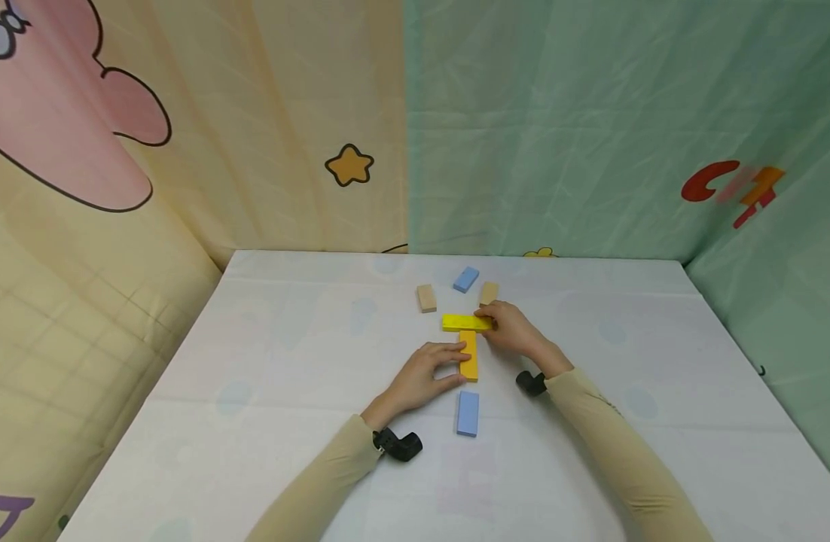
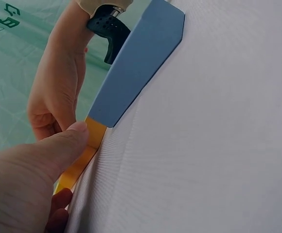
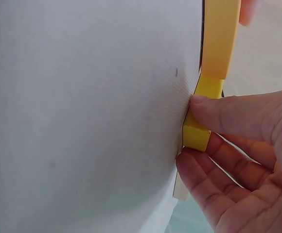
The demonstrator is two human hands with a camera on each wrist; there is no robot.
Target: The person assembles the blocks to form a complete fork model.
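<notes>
On the white table, a yellow block [image 1: 459,322] lies crosswise at the far end of an orange block [image 1: 468,369], forming a T shape. My right hand [image 1: 513,328] pinches the yellow block's right end, the thumb [image 3: 214,109] on its near side and fingertips round the far side. With my left hand [image 1: 422,374] I hold the orange block, thumb [image 2: 70,141] at its near end and fingertips over its top. A blue block [image 1: 467,414] lies in line with the orange one, just nearer to me; it looms large in the left wrist view.
Beyond the yellow block lie a wooden block [image 1: 426,298], a second blue block [image 1: 465,279] and another wooden block [image 1: 489,293] close behind my right fingers. Printed curtains [image 1: 557,135] hang along the table's back and sides.
</notes>
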